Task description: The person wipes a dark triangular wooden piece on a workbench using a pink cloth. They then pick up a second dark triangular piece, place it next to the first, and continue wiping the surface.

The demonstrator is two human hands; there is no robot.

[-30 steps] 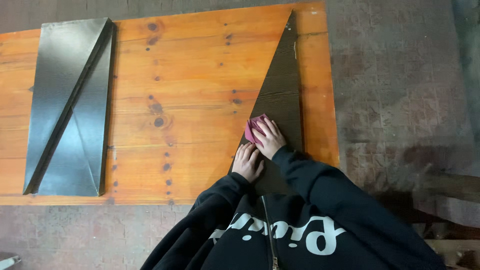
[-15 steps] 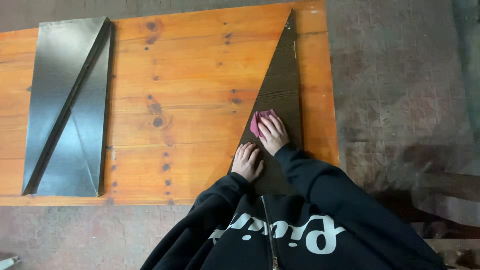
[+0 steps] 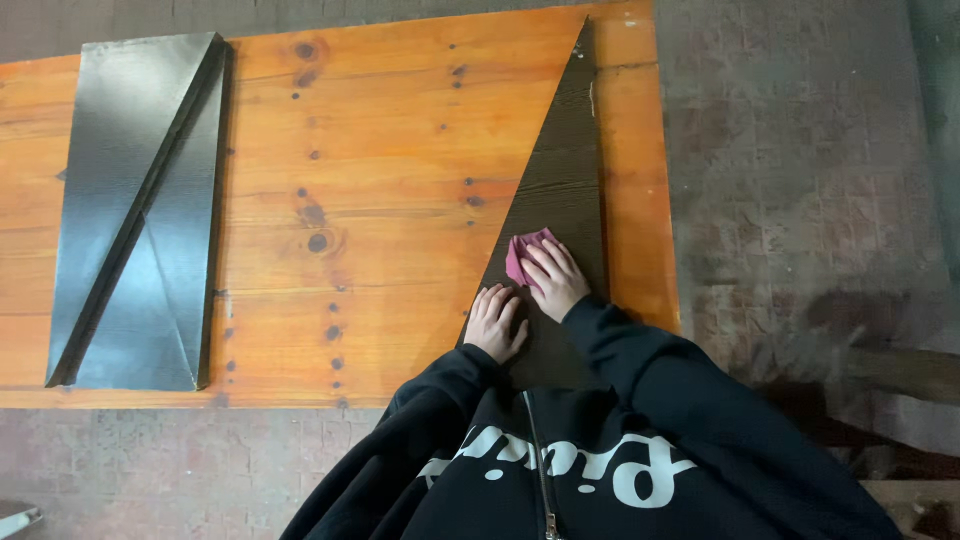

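Under both hands lies a dark triangular panel [image 3: 553,200], flat on an orange-stained pine tabletop [image 3: 380,180] with dark knots, its long point running away from the person toward the far edge of the table. The right hand [image 3: 553,280] rests palm down on the panel, fingers spread and nearly flat, pressing a small pink cloth [image 3: 525,252]; the cloth is bunched beneath the fingertips and peeks out on the far and left side of them. It is pinned under the hand rather than gripped in a fist. The left hand [image 3: 496,323] sits just beside the right one, nearer the body, also palm down with fingers loosely spread. It holds nothing; it lies across the panel's slanted left edge, fingertips touching the dark surface and the heel partly over the wood. Both arms wear the black sleeves of a zipped hooded sweatshirt [image 3: 560,470] with white lettering on the chest.

Well apart to the left of the hands, at the other end of the table, two more dark triangular panels [image 3: 135,215] lie fitted together along their slanted edges to form a rectangle with a glossy sheen. Beyond the right hand, past the table's edge, is a grey, stained paved floor [image 3: 800,200].
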